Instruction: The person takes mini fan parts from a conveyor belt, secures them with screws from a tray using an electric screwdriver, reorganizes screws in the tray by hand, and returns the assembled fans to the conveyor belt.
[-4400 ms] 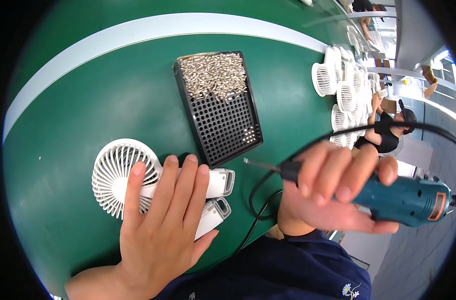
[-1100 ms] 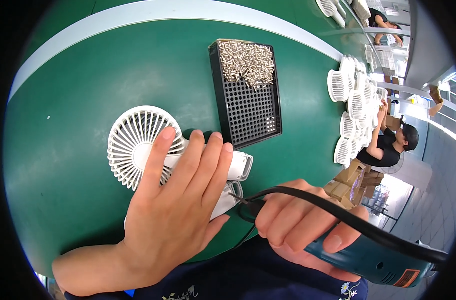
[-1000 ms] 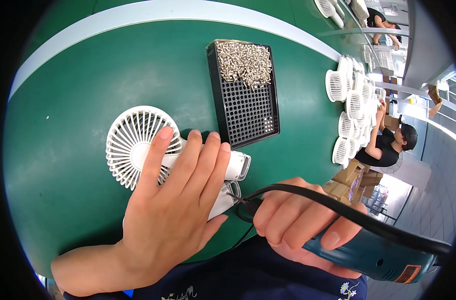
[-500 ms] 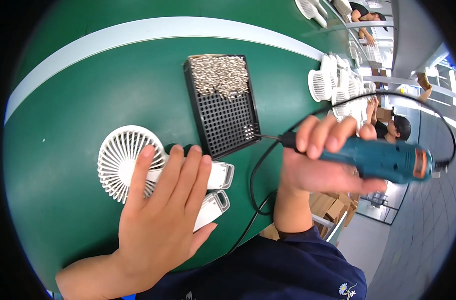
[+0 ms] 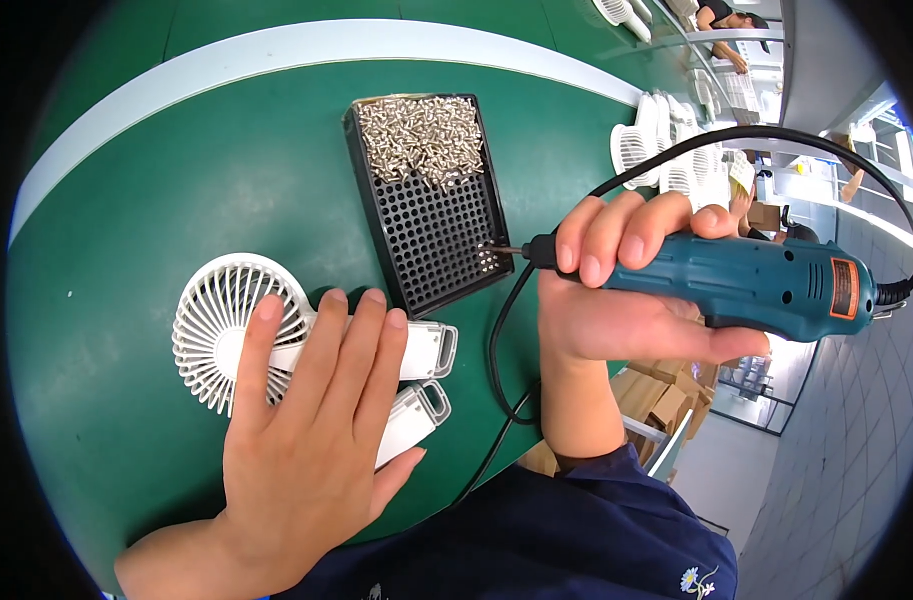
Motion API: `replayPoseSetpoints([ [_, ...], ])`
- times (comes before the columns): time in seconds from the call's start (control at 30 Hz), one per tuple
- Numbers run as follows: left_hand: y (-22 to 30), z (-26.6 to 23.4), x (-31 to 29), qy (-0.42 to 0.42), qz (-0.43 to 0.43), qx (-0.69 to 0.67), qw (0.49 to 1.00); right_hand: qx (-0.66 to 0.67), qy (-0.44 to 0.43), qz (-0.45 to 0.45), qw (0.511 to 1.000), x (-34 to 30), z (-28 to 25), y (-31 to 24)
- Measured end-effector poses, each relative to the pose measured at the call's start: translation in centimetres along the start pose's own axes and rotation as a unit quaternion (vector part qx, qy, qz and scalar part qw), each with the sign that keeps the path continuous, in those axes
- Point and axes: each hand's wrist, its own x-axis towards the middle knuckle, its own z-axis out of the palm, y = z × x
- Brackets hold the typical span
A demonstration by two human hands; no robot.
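Note:
My right hand is wrapped round a teal electric screwdriver, held nearly level. Its thin bit reaches the lower right part of a black screw tray, where a few screws stand in the holes. Many loose silver screws are heaped at the tray's far end. Fingers stretched, my left hand rests over a white handheld fan with a round slatted cage. Beside that fan's handle, partly under my hand, lies a second white handle end with a loop; the rest of it is hidden.
A pile of white fans sits at the table's right edge. The screwdriver's black cable loops round my right wrist and up behind the tool. Cardboard pieces lie below the table's right side. Other people work farther right. A white strip crosses the green table.
The screwdriver has shifted slightly left and up, its bit now over the screws standing in the tray's holes. My left hand stays on the fan. The whole view has shifted a little.

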Motion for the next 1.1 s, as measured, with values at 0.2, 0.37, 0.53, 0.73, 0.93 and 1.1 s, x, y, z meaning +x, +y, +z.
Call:
replayPoseSetpoints([
  [0.2, 0.1, -0.1, 0.0, -0.002, -0.001, -0.005, 1.0, 0.017, 0.008, -0.001, 1.0, 0.1, -0.4, 0.0],
  [0.37, 0.0, 0.1, 0.0, 0.004, 0.0, -0.01, 1.0, 0.042, 0.054, 0.017, 0.998, 0.2, -0.4, 0.0],
  [0.53, 0.0, -0.1, 0.0, 0.003, 0.0, -0.011, 1.0, 0.048, 0.089, 0.04, 0.994, 0.7, -0.8, 0.1],
  [0.73, 0.0, 0.0, 0.1, 0.007, 0.001, -0.006, 1.0, -0.024, -0.026, 0.016, 0.999, 0.6, -0.5, 0.2],
  [0.93, 0.0, -0.1, 0.0, 0.002, 0.004, 0.004, 1.0, -0.094, -0.116, -0.008, 0.989, 0.1, 0.4, -0.2],
  [1.1, 0.2, -0.5, -0.2, -0.002, -0.01, 0.029, 1.0, 0.001, -0.06, -0.026, 0.998, 0.1, 0.4, -1.2],
])
